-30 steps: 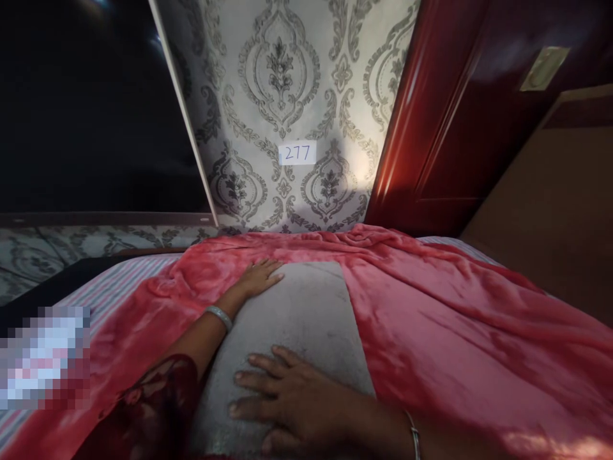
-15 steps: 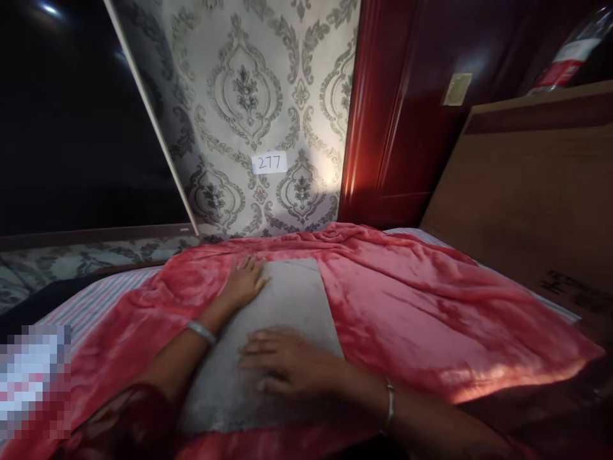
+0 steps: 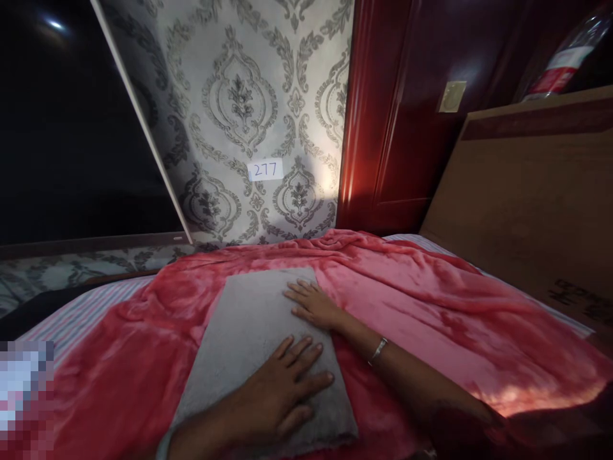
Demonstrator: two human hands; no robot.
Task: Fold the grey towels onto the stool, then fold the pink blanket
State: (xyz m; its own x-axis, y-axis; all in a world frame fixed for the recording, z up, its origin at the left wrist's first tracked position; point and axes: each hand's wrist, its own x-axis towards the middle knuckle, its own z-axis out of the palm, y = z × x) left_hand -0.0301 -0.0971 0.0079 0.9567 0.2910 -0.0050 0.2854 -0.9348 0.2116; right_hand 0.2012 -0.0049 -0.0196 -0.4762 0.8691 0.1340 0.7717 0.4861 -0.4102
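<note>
A flat grey cloth, roughly rectangular, lies spread on a red and pink plush blanket. Over the near part of the cloth is my left hand, palm down with its fingers spread. My right hand rests on the cloth near its far right corner, fingers stretched out flat. Neither hand grips anything. Each wrist wears a bracelet.
Under the blanket shows a striped sheet. A dark screen stands at the left and a large cardboard box at the right, with a plastic bottle above it. Patterned wallpaper carries a paper marked 277.
My left hand has come from the far left corner of the cloth to its near part. My right hand has moved from the middle to the far right corner.
</note>
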